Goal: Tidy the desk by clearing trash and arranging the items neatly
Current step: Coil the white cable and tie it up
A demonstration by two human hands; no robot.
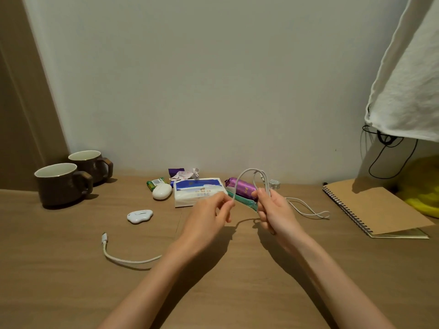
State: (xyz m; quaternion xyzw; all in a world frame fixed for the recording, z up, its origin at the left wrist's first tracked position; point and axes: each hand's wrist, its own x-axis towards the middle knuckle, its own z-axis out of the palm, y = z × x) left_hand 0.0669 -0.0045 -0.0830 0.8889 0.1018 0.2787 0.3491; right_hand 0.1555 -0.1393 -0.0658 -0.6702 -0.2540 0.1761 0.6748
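Note:
A white charging cable (247,173) arches in a loop between my two hands above the wooden desk (71,281). My right hand (273,210) is closed around a bundle of its coils. My left hand (209,213) pinches the cable's other strand. One cable end with a plug lies on the desk at the left; another stretch trails to the right. Behind my hands lie a tissue pack (198,191), a purple wrapped snack (242,187), a teal pen (244,200) and crumpled paper trash (186,174).
Two brown mugs (59,184) stand at the back left. A white oval case (162,191), green batteries (154,182) and a small white cloud-shaped device (139,216) lie left of centre. A spiral notebook (373,207) lies at the right, under a hanging white cloth (408,86).

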